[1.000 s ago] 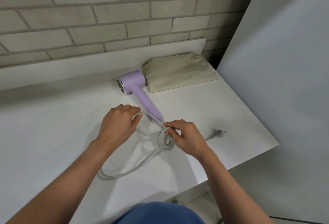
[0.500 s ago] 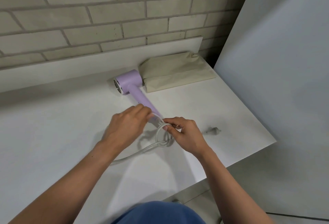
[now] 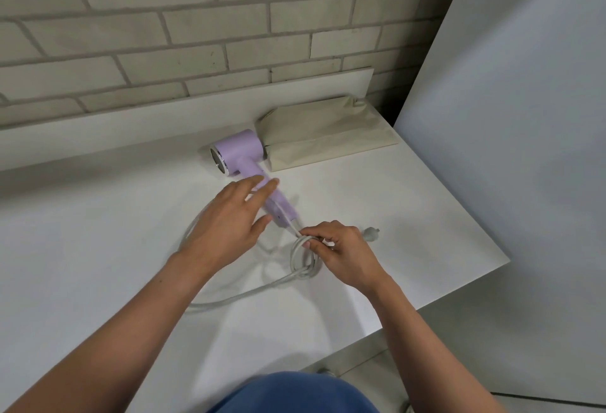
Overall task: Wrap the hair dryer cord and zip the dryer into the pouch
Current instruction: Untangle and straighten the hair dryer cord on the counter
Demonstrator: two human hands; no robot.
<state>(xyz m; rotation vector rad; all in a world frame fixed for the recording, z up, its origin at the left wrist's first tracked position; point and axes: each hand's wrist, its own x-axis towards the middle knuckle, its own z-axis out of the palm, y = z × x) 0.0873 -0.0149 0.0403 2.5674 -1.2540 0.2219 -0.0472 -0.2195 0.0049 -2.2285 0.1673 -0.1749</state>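
Observation:
A lilac hair dryer (image 3: 237, 154) lies on the white table (image 3: 98, 232), its handle pointing toward me. Its grey cord (image 3: 229, 298) runs from the handle end into a small coil (image 3: 303, 260) and a long loose loop on the table. My right hand (image 3: 341, 257) pinches the coil just below the handle end. My left hand (image 3: 229, 225) hovers over the handle with fingers spread and holds nothing; it hides part of the handle. The plug (image 3: 370, 234) lies right of my right hand. A beige fabric pouch (image 3: 324, 135) lies behind the dryer, touching its head.
A brick wall (image 3: 196, 35) with a low white ledge (image 3: 164, 117) backs the table. A tall white panel (image 3: 508, 117) stands at the right. The table's right edge runs diagonally close to the plug.
My left hand has let go of the cord, opened, and moved up over the dryer handle. The loose cord loop has spread out on the table. My right hand keeps the coil.

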